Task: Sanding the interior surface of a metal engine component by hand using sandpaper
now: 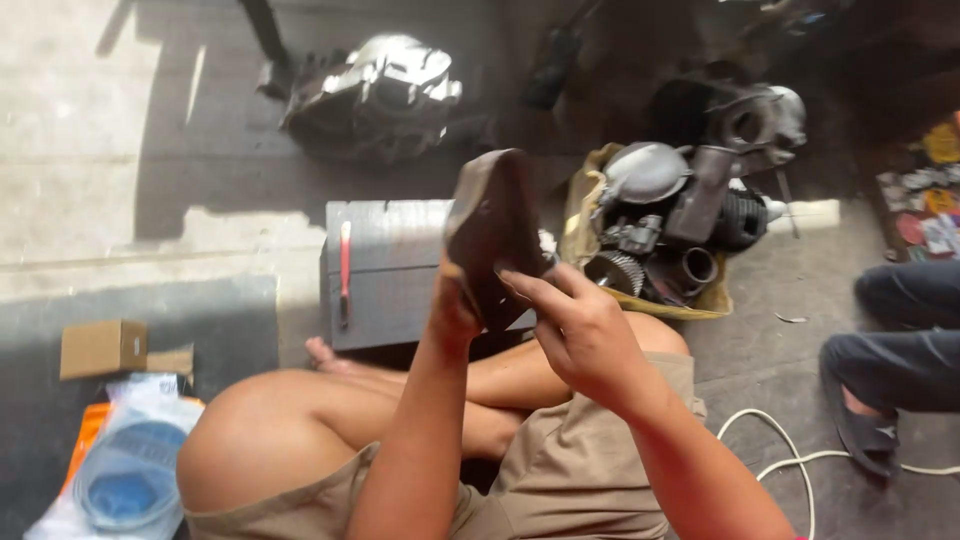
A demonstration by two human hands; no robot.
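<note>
I sit cross-legged on the floor and hold up a dark, flat, rounded metal part (492, 225) in front of me. My left hand (452, 305) grips its lower left edge from beneath. From the right, the fingers of my right hand (578, 330) press against its lower face. The part is tilted, its upper end pointing away from me. Behind it lies a grey wooden block (385, 270) with a red-handled tool (344, 270) resting on top.
A bag-lined pile of dark engine parts and gears (665, 235) sits to the right of the block. A shiny engine casing (375, 95) lies farther back. At left are a small cardboard box (103, 347) and a plastic packet (130, 470). Another person's legs (895, 345) and a white cable (790, 460) are at right.
</note>
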